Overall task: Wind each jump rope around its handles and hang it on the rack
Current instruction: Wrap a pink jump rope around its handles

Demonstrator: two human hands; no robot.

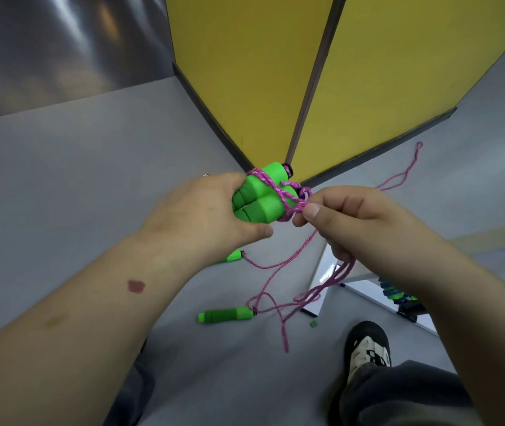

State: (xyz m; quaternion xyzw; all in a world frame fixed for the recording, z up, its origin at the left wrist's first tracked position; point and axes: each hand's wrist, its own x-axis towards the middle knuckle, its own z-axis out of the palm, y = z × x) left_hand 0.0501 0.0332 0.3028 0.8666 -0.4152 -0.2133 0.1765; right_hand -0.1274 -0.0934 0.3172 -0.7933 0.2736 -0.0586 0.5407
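Green handles (260, 195) between both hands (pink rope (291, 204) pinched rightward).

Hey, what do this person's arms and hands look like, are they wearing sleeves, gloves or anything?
Both forearms are bare: no sleeves, gloves or watch show. The left hand and right hand are bare too, with short nails. The left forearm carries a small dark reddish mark and a fainter brownish patch lower down. Something small glints by the left hand's knuckles, too unclear to name.

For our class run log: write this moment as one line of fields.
left hand: grips bundled green foam handles | right hand: pinches pink braided rope at bundle | few wraps on | floor: another green-handled rope loose
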